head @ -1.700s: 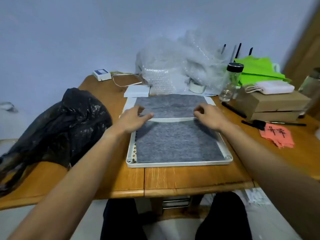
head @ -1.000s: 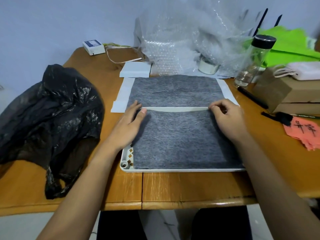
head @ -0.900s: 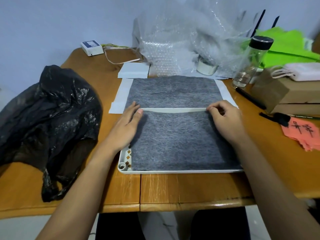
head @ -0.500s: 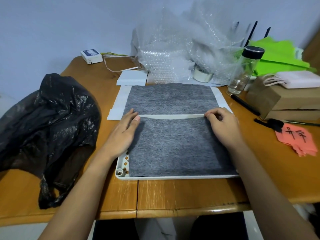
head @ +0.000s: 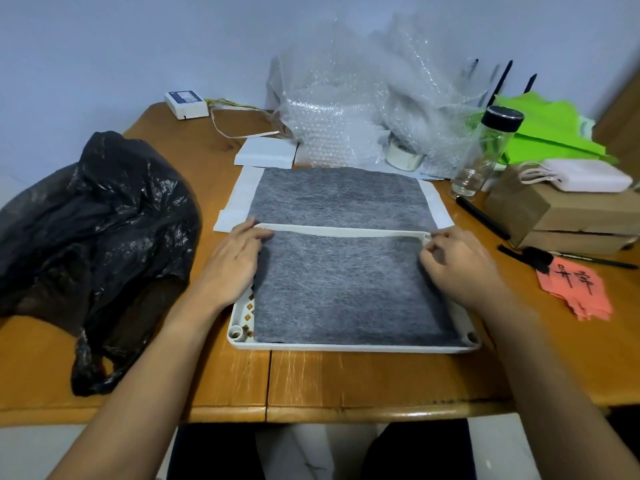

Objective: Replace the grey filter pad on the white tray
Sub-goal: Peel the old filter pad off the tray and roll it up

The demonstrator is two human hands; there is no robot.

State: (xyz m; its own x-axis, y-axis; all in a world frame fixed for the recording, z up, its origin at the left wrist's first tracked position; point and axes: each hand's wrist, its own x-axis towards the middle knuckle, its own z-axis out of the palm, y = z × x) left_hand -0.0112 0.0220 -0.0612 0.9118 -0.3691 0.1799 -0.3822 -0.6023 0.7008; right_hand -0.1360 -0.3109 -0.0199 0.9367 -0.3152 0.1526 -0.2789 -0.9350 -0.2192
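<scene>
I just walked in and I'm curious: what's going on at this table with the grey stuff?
A person is fitting a grey pad into a white tray on the wooden table. The left hand and right hand press on the pad's far corners, at the tray's far rim. A second grey pad lies just behind the tray on white paper. A black plastic bag sits to the left.

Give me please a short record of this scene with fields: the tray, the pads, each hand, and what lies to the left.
tray: white tray on the wooden table
pad in tray: grey filter pad, lying flat
second pad: grey pad behind the tray, on white paper
left hand: left hand at the pad's far left corner
right hand: right hand at the far right corner
left side: black plastic bag
</scene>
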